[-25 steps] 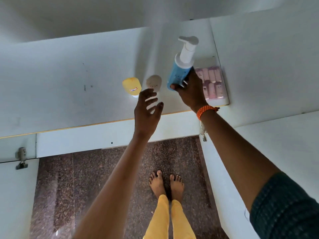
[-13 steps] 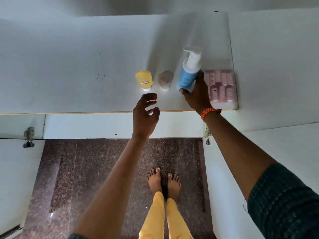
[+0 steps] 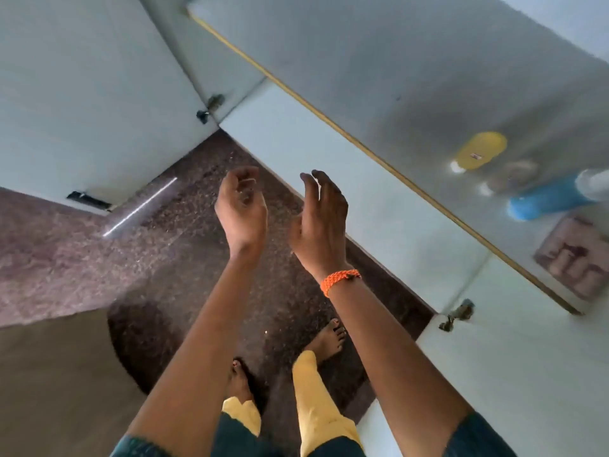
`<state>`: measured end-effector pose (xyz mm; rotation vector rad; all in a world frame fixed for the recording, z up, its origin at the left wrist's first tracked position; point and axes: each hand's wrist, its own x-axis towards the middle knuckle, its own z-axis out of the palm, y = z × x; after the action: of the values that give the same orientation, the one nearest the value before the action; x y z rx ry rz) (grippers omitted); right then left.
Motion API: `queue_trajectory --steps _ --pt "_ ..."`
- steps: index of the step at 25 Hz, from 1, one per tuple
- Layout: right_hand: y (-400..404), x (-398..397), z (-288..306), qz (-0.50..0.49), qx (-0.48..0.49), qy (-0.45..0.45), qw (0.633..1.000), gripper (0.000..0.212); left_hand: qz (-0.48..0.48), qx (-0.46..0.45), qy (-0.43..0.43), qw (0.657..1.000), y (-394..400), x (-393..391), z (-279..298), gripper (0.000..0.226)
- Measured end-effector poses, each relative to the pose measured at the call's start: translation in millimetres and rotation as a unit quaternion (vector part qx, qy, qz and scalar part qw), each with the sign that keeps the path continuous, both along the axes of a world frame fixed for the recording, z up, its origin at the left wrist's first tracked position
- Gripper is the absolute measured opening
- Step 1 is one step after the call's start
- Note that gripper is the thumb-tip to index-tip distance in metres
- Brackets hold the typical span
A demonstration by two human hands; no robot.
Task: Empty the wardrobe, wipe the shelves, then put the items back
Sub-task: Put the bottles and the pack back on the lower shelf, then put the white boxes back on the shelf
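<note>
A speckled dark stone floor point(image 3: 184, 258) and the white panels of an open wardrobe frame the scene, the picture tilted and smeared by motion. Nearest the camera, the person's bare feet stand on the floor below yellow trouser legs point(image 3: 316, 400), angled away from the wardrobe shelf point(image 3: 379, 77). Above them both forearms reach forward over the floor, well clear of the shelf. The left hand point(image 3: 242, 209) holds nothing, its fingers loosely curled inward. The right hand point(image 3: 321, 222), an orange braided wristband point(image 3: 339, 280) at its wrist, is likewise empty, its fingers nearly straight and slightly cupped; neither hand touches anything, a posture that suggests the person is between items, not carrying one. Beyond the hands, past the shelf's yellow-trimmed front edge, four things stand in a row near the shelf's right end: a yellow bottle point(image 3: 479, 150), a small beige jar point(image 3: 520, 174) just beside it, a blue pump bottle point(image 3: 550, 197) next, and a pink pack point(image 3: 573, 258) closest to the side panel. Their tidy grouping reads as items returned to a wiped shelf, so the putting-back stage appears under way. Metal door hinges point(image 3: 456, 315) show at the corners below the shelf.
</note>
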<state>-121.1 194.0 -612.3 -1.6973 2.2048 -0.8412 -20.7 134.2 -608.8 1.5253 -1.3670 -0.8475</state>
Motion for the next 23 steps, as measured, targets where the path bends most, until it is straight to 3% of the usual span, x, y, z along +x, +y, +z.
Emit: queue_trajectory --steps 4,11,17,23 --pt "0 120 8 0.193 0.013 0.033 0.981 0.058 0.172 0.018 -0.038 0.984 37 162 2 0.029" --pt "88 373 -6 0.438 0.09 0.041 0.894 0.06 0.36 0.046 -0.071 0.929 195 403 -2 0.03" --pt "198 567 11 0.622 0.072 0.042 0.779 0.055 0.567 0.063 -0.085 0.817 367 568 5 0.04" --pt "335 673 5 0.773 0.074 0.082 0.625 0.054 0.74 0.089 -0.072 0.663 525 597 -4 0.038"
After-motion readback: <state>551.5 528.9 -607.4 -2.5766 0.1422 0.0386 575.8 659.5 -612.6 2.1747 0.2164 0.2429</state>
